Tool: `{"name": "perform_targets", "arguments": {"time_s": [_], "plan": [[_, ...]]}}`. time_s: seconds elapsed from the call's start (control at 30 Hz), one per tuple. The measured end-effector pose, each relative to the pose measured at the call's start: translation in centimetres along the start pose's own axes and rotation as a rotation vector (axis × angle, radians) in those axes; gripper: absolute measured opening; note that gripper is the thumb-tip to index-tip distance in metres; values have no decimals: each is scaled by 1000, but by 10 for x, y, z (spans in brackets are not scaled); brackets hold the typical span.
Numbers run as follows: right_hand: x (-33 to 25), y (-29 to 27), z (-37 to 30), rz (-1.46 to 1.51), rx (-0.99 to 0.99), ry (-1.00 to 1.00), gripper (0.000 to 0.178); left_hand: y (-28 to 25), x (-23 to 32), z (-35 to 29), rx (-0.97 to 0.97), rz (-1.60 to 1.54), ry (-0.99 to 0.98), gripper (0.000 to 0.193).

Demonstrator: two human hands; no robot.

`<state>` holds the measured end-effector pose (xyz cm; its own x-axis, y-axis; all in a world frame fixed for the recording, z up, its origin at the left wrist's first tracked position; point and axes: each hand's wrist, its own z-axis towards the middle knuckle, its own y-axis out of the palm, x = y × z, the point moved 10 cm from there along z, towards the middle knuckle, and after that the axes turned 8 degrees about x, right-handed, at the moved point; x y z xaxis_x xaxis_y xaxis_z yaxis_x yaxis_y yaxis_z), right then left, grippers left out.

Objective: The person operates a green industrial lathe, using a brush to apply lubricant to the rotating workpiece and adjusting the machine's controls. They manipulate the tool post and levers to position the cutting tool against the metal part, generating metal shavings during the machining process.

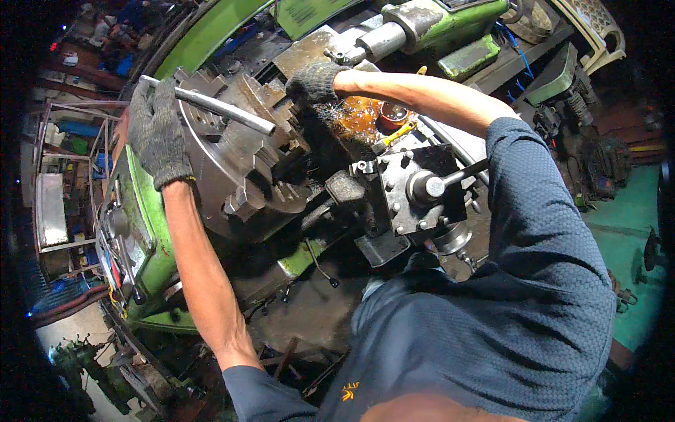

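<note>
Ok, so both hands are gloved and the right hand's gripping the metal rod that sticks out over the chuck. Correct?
Wrong hand: the head view shows the left hand gripping the metal rod near one end, while the right hand is apart from it. The rest stands: both are gloved, and the rod sticks out over the chuck.

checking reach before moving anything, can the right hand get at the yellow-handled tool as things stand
Probably yes: the right hand looks fairly near the yellow-handled tool, whose handle lies uncovered beside the tool post.
</note>
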<state>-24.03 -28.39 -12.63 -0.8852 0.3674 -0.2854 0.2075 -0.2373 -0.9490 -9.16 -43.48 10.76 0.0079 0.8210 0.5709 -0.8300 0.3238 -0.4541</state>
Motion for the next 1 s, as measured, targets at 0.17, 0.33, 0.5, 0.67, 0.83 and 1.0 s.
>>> {"name": "perform_targets", "arguments": {"time_s": [0.17, 0.33, 0.5, 0.67, 0.83, 1.0], "plan": [[12, 1, 0, 48, 60, -25, 39, 46, 5, 39, -290, 280, 243, 32], [4, -6, -3, 72, 93, -93, 40, 99, 42, 39, -788, -8, 57, 39], [12, 4, 2, 104, 81, -107, 41, 78, 135, -52, -840, 74, 538, 47], [17, 9, 7, 107, 81, -90, 41, -23, 92, -86, -696, 116, 976, 32], [11, -4, 3, 159, 131, -107, 37, -38, 107, -87, -550, 190, 966, 31], [24, 9, 4, 27, 144, -128, 36, 2, 134, -97, -429, 75, 1067, 33]]}}
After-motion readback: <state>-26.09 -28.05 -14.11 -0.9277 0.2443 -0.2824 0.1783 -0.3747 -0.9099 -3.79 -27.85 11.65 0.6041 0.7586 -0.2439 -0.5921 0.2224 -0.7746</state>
